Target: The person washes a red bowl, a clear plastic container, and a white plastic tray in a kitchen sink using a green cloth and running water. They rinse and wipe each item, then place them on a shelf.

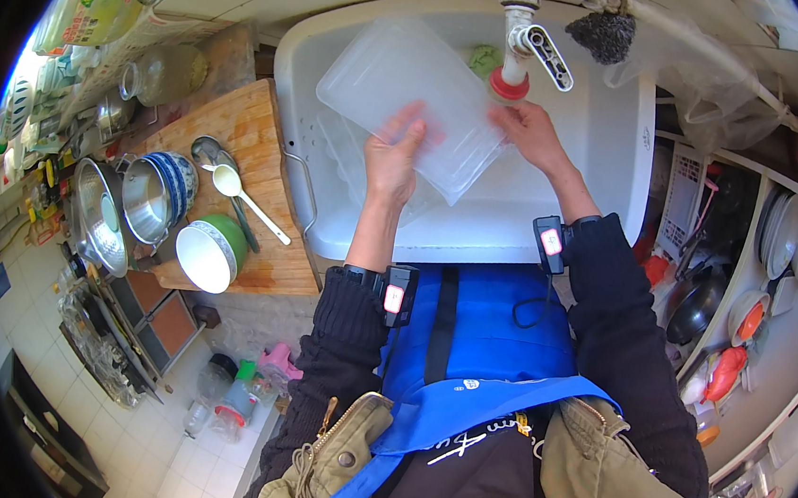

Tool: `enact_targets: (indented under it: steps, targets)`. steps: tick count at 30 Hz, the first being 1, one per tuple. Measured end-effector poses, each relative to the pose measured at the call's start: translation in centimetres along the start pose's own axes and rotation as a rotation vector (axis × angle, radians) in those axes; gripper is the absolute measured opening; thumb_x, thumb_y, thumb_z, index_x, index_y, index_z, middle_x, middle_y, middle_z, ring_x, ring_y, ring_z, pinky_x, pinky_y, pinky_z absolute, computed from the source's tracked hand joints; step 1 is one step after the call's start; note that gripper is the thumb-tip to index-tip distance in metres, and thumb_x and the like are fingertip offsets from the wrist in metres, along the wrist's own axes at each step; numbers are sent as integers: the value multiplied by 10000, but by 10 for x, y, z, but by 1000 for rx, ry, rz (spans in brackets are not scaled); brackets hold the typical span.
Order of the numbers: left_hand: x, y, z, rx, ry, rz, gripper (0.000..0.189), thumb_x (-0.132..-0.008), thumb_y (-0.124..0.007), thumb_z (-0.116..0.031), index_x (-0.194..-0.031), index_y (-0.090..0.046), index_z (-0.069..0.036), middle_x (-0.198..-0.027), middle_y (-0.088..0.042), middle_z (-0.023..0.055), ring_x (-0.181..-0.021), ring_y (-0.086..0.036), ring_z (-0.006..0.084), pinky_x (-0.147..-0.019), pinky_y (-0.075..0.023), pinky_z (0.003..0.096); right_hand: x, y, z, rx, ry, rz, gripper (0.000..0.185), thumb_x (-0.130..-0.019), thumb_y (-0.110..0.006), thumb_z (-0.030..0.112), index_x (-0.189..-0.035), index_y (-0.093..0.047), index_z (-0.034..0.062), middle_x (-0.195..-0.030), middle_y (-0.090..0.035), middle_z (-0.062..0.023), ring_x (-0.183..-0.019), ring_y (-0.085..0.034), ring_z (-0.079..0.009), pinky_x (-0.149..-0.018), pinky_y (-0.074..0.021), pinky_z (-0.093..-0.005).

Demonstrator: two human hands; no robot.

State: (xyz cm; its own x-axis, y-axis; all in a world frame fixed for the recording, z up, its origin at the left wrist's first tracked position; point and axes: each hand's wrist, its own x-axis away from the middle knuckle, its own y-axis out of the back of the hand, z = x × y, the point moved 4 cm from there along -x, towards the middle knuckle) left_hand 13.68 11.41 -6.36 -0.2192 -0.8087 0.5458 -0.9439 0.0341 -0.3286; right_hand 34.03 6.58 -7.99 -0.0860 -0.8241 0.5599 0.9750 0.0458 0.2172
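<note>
Over the white sink basin (573, 214), a translucent rectangular plastic lid or shallow container (413, 86) is tilted between my hands. My left hand (396, 156) grips its near left side, thumb in front and fingers showing blurred through the plastic. At its right corner is my right hand (530, 136), just below the red-ringed outlet of the tap (515, 60); the fingertips are partly hidden behind the plastic. Another clear plastic piece (340, 148) lies in the basin at the left. A green cloth or sponge (485, 60) sits behind the held plastic.
Left of the basin, a wooden cutting board (239, 121) bears a green bowl (210, 254), spoons (250, 204), a steel pot (147, 198) and a colander (99, 216). A dark scouring pad (602, 38) hangs by the pipe. Shelves with plates (783, 236) stand at the right.
</note>
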Motion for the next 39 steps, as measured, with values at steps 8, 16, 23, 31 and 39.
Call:
enact_targets:
  steps: [8,16,23,31,39]
  targets:
    - [-2,-6,2,69,-125,-78,358,-898,-626,1,-1246,-552,42,-1115,-620,134,-978,-642,246,-852,-571,369,39,-45,24,652,455,-619,427,-760,-696,224,-1180,-630,187,-1323,-421,-209,-1255,-360,-394,-1017,-285,-511]
    - [5,-8,-3,105,-107,-88,356,-906,-606,14,-1255,-539,45,-1143,-599,148,-1003,-633,244,-853,-570,369,39,-35,48,687,463,-450,403,-767,-674,207,-1168,-643,220,-1364,-368,-212,-1287,-300,-394,-1046,-207,-520]
    - [8,-14,-9,60,-212,-124,351,-907,-606,11,-1249,-540,57,-1129,-605,144,-978,-639,233,-846,-572,367,36,-30,51,550,390,-572,407,-810,-604,220,-1216,-614,247,-1307,-473,-167,-1267,-337,-360,-1061,-188,-507]
    - [19,-18,-5,45,-237,-142,327,-899,-597,39,-1219,-557,86,-1151,-599,148,-1003,-633,243,-849,-569,365,24,-36,41,571,47,-480,436,-809,-552,245,-1241,-608,219,-1305,-466,-183,-1234,-349,-375,-1055,-201,-498]
    - [21,-18,-4,61,-278,-154,330,-902,-597,25,-1225,-563,79,-1143,-607,138,-975,-634,225,-838,-561,351,28,-37,44,459,126,-503,443,-793,-550,235,-1231,-620,225,-1297,-445,-195,-1228,-338,-381,-1052,-207,-483]
